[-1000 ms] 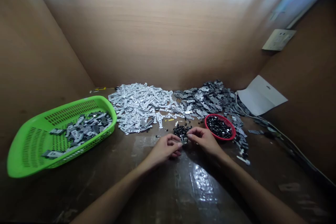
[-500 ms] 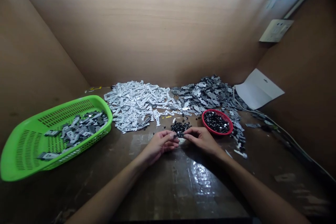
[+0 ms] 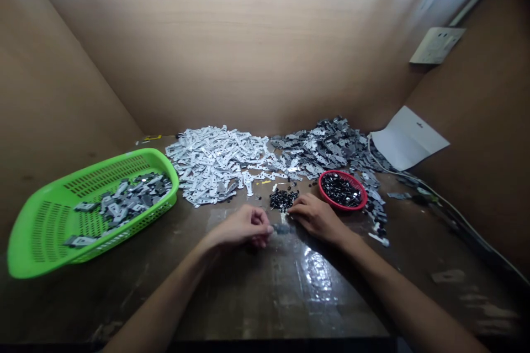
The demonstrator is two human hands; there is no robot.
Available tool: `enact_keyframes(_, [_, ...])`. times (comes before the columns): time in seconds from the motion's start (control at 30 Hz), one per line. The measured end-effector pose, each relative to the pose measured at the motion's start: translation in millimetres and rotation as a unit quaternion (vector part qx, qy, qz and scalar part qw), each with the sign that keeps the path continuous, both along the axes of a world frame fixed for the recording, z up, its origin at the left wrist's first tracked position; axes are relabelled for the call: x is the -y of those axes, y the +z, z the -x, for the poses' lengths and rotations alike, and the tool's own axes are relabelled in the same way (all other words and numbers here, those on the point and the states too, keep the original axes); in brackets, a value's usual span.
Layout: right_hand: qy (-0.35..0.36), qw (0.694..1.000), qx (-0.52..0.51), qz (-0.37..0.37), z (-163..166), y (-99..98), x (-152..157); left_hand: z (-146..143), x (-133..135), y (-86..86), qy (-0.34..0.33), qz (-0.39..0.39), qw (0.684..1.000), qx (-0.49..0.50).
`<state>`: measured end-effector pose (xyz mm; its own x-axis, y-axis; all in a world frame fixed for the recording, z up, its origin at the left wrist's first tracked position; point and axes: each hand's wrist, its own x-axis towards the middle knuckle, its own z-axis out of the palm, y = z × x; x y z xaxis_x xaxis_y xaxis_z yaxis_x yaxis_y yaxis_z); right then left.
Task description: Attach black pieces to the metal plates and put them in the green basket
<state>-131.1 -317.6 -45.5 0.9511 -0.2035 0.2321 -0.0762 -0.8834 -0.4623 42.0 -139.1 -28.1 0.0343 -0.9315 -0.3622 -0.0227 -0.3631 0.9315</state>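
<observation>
My left hand (image 3: 250,226) is closed, thumb and forefinger pinching one end of a small flat grey part (image 3: 282,228), blurred in this view. To its right, my right hand (image 3: 313,216) has its fingertips together, down by the near edge of a small heap of black screw-like pieces (image 3: 283,198). Whether those fingertips hold a piece is too small to tell. A red basket (image 3: 364,203) full of similar black pieces stands just beyond my right hand.
A green basket (image 3: 39,204) with grey and white assembled-looking parts sits at the left. Piles of white flat parts (image 3: 215,160) and dark grey parts (image 3: 327,146) lie along the back panel. A bent white sheet (image 3: 408,140) and a cable (image 3: 464,209) are at the right.
Both hands were together on the dark part. Now my right hand has let go of it and sits by the black heap, while my left hand has lowered the part slightly toward me.
</observation>
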Motion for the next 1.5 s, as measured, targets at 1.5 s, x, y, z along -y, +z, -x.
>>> enact_keyframes(1.5, [-0.037,0.973,0.028,-0.224,-4.5,5.3,-10.7,15.7,13.2,-12.0,0.175,-0.053,0.982,-0.054])
